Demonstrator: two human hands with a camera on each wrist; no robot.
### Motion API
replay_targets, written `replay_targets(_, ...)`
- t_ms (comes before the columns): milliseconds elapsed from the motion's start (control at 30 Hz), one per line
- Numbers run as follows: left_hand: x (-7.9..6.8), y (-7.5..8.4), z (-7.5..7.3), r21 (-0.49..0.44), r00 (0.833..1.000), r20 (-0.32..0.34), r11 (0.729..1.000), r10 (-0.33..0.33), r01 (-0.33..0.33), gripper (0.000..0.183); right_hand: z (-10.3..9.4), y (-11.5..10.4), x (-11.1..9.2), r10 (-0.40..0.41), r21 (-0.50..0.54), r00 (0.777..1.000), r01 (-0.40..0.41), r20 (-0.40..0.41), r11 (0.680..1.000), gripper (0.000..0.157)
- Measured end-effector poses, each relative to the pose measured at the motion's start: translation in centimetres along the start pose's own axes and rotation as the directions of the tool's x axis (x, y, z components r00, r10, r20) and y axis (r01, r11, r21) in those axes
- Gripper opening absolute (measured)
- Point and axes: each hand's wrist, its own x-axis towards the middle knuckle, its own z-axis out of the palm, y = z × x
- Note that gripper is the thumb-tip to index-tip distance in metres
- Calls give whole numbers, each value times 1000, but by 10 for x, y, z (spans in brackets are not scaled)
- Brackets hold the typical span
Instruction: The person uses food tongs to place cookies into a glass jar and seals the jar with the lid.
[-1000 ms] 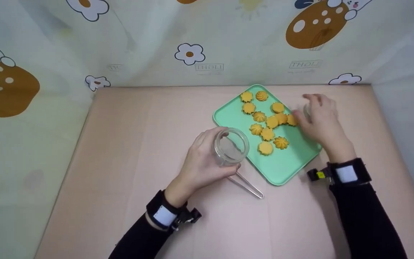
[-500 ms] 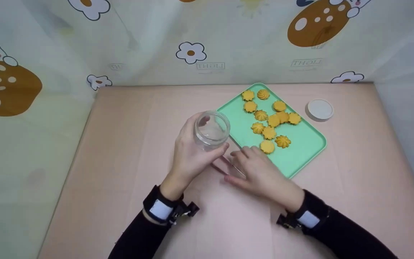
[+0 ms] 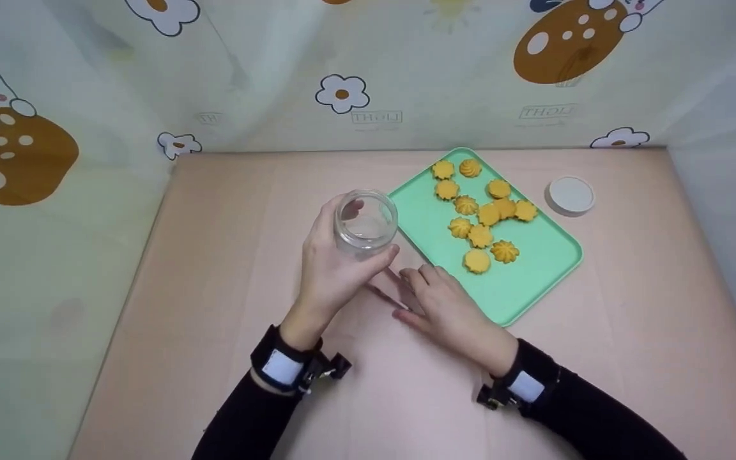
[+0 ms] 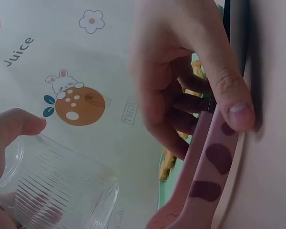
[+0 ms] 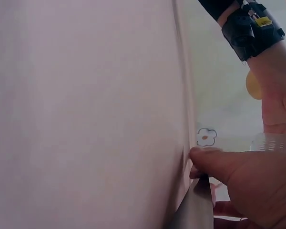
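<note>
Nearest, black sleeves are seen with a strap fastened at each wrist; beyond them, a pair of tongs is pinched low over the table by the right hand, with the thumb laid on one pink, dark-spotted arm and the fingers curled at the other side; the grey metal bend of the tongs is shown below the thumb in the right wrist view. For a sound hold, both arms are probably best pressed evenly, with the fingers set back from the pink ends so that these can be closed squarely; a light squeeze would likely be enough.

A clear glass jar is gripped round its side by the left hand, roughly upright, by the tray's left corner; whether the tray is touched cannot be told; its mouth is uncovered and nothing is seen inside; it is best held steady, clear of the tongs; the hands are apart, though near each other.

Farther off, about a dozen biscuits are spread on a green tray, mostly toward its far half; past its right edge a white lid is laid; behind all, a printed cloth is hung.
</note>
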Motion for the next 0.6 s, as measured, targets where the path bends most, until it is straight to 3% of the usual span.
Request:
replay_targets(200,2,-2,-3,-9,1000,-18,1000,8,-8,87,0,1,-1,-40,17,998,41,-57,999,48)
replay_targets(333,3,-2,-7,-11,999,-32,1000,16,-16,88,-12,2,-5,-34,25,997,36,-75,999,49)
replay_targets(600,4,-5,-7,-78,990,-141,997,-32,21,90,-70,22,-17,150,44,988,-151,30,988,50)
